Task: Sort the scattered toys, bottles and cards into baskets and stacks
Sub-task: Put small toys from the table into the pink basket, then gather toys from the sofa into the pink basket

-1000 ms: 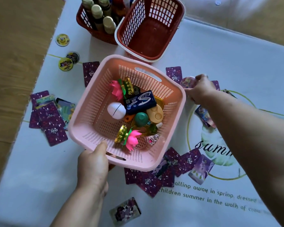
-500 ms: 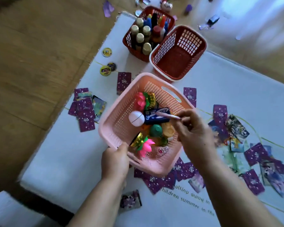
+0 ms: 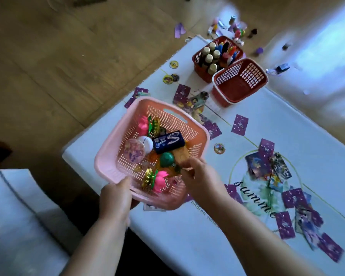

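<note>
Toys fill the pink basket (image 3: 116,156), which serves as the landmark for everything else in the single head view. Inside it lie two pink lotus toys (image 3: 160,181), a white egg-shaped piece (image 3: 146,143), a green ball (image 3: 166,159), a dark blue box (image 3: 168,141) and a round pink disc (image 3: 133,151) leaning by the egg.

The left hand (image 3: 116,198) is closed around the basket's near rim, thumb on top. The basket looks tilted and partly overhanging the edge of the white mat (image 3: 187,236), so I judge that this hand carries it. The right hand (image 3: 199,176) sits over the basket's near right corner with fingers (image 3: 184,168) pinched together; motion blur hides whether anything small is between them, so I cannot tell.

Beyond the basket's far corner stand an empty red basket (image 3: 219,80) and, touching it, a red basket of bottles (image 3: 197,58). To the basket's right, purple cards (image 3: 239,124) and a round token (image 3: 219,147) lie scattered, still unsorted.

To do this step well, I would keep the left grip firm and level the basket so nothing rolls out, and let go from low inside it rather than dropping from above. Then the loose cards can be gathered into one stack.
</note>
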Available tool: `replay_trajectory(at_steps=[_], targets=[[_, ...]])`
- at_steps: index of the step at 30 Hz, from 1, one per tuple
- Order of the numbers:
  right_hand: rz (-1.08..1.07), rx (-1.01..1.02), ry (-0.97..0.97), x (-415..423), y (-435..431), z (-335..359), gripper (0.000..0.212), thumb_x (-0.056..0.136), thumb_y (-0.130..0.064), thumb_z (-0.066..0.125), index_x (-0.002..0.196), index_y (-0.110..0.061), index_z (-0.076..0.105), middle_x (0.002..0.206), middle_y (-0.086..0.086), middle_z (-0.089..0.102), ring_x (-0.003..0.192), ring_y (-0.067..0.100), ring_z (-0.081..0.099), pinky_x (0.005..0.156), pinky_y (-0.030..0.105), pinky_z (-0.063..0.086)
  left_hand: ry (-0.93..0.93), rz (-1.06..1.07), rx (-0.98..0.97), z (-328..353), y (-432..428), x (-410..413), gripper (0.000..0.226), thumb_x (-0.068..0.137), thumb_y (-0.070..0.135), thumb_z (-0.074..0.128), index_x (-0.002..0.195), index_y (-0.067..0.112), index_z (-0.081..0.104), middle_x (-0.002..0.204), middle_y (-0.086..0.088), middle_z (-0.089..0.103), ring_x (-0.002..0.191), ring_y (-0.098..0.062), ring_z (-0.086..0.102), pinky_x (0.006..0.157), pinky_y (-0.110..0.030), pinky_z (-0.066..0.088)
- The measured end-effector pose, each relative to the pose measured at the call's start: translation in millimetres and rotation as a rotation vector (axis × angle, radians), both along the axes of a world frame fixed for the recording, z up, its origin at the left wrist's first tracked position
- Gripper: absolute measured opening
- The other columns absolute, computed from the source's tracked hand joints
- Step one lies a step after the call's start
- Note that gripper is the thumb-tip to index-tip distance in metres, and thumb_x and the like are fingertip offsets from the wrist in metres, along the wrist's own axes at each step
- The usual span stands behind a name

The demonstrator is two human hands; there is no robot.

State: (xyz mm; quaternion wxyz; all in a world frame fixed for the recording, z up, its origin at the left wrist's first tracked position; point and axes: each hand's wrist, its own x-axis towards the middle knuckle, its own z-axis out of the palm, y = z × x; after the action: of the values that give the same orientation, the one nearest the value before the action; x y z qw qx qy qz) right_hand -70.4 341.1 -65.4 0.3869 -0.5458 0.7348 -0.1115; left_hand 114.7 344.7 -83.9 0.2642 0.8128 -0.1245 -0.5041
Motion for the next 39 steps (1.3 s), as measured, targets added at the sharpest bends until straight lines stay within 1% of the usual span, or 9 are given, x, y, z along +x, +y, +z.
replay_trajectory(at_steps=[5, 8, 12, 15, 20, 25, 32, 36, 39], targets=[[0.181, 0.013, 0.021, 38, 24, 16, 0.020, 0.092, -0.024, 0.057, 0.110, -0.025, 0.065, 0.108, -0.006, 0.062, 0.093, 0.017, 0.060, 0.078, 0.028, 0.047, -0.022, 0.122, 0.028, 16, 50, 38, 0.017, 0.090, 0.021, 0.059, 0.074, 0.014, 0.063, 0.080, -0.007, 0.068, 0.073, -0.022, 0.062, 0.061, -0.030, 0.047], [0.253, 0.016, 0.016, 66, 25, 22, 0.019, 0.093, -0.025, 0.058, 0.111, -0.025, 0.064, 0.109, -0.006, 0.064, 0.089, 0.016, 0.063, 0.076, 0.028, 0.049, 0.026, 0.219, 0.045, 25, 73, 62, 0.016, 0.088, 0.026, 0.061, 0.084, 0.011, 0.068, 0.084, -0.008, 0.070, 0.078, -0.024, 0.064, 0.066, -0.032, 0.049], [0.409, 0.035, 0.030, 121, 21, 24, 0.017, 0.094, -0.028, 0.059, 0.110, -0.026, 0.064, 0.105, -0.007, 0.066, 0.088, 0.016, 0.065, 0.073, 0.028, 0.051, 0.039, 0.353, 0.055, 31, 94, 110, 0.022, 0.078, 0.030, 0.065, 0.082, 0.009, 0.070, 0.081, -0.009, 0.071, 0.080, -0.028, 0.066, 0.075, -0.040, 0.053], [0.520, 0.068, 0.055, 170, 16, 24, 0.019, 0.092, -0.029, 0.058, 0.111, -0.029, 0.062, 0.104, -0.006, 0.068, 0.089, 0.018, 0.066, 0.076, 0.032, 0.052, 0.033, 0.428, 0.035, 27, 108, 150, 0.019, 0.074, 0.023, 0.062, 0.077, 0.006, 0.069, 0.074, -0.013, 0.069, 0.074, -0.032, 0.065, 0.063, -0.036, 0.047], [0.709, 0.060, 0.066, 267, 12, 22, 0.019, 0.093, -0.028, 0.056, 0.111, -0.028, 0.062, 0.106, -0.008, 0.067, 0.091, 0.017, 0.063, 0.075, 0.028, 0.048, 0.111, 0.627, -0.011, 32, 132, 229, 0.015, 0.077, 0.010, 0.061, 0.083, -0.002, 0.067, 0.072, -0.016, 0.066, 0.068, -0.030, 0.064, 0.063, -0.038, 0.054], [0.873, 0.112, 0.095, 364, 23, 18, 0.017, 0.092, -0.031, 0.056, 0.108, -0.032, 0.061, 0.105, -0.008, 0.068, 0.091, 0.016, 0.063, 0.079, 0.031, 0.051, 0.107, 0.763, -0.014, 40, 165, 300, 0.016, 0.090, 0.011, 0.056, 0.078, 0.000, 0.058, 0.063, -0.012, 0.053, 0.052, -0.019, 0.050, 0.039, -0.018, 0.039], [1.147, 0.148, 0.099, 484, 59, 16, 0.014, 0.096, -0.030, 0.054, 0.107, -0.031, 0.061, 0.101, -0.007, 0.068, 0.087, 0.012, 0.064, 0.073, 0.026, 0.052, 0.046, 0.952, 0.043, 28, 234, 376, 0.028, 0.096, 0.021, 0.056, 0.074, 0.004, 0.058, 0.062, -0.006, 0.058, 0.054, -0.017, 0.054, 0.045, -0.023, 0.043], [1.312, 0.136, 0.108, 540, 90, 15, 0.013, 0.096, -0.030, 0.053, 0.105, -0.034, 0.061, 0.100, -0.010, 0.068, 0.087, 0.010, 0.065, 0.075, 0.025, 0.050, 0.026, 1.087, 0.085, 23, 282, 394, 0.025, 0.095, 0.021, 0.057, 0.079, 0.002, 0.061, 0.070, -0.013, 0.064, 0.058, -0.023, 0.059, 0.058, -0.036, 0.054], [1.374, 0.108, 0.093, 567, 108, 13, 0.010, 0.095, -0.032, 0.051, 0.098, -0.036, 0.060, 0.091, -0.012, 0.068, 0.079, 0.009, 0.066, 0.075, 0.029, 0.053, 0.019, 1.173, 0.164, 21, 310, 400, 0.031, 0.094, 0.027, 0.057, 0.082, 0.000, 0.066, 0.063, -0.011, 0.065, 0.049, -0.019, 0.059, 0.045, -0.023, 0.045]])
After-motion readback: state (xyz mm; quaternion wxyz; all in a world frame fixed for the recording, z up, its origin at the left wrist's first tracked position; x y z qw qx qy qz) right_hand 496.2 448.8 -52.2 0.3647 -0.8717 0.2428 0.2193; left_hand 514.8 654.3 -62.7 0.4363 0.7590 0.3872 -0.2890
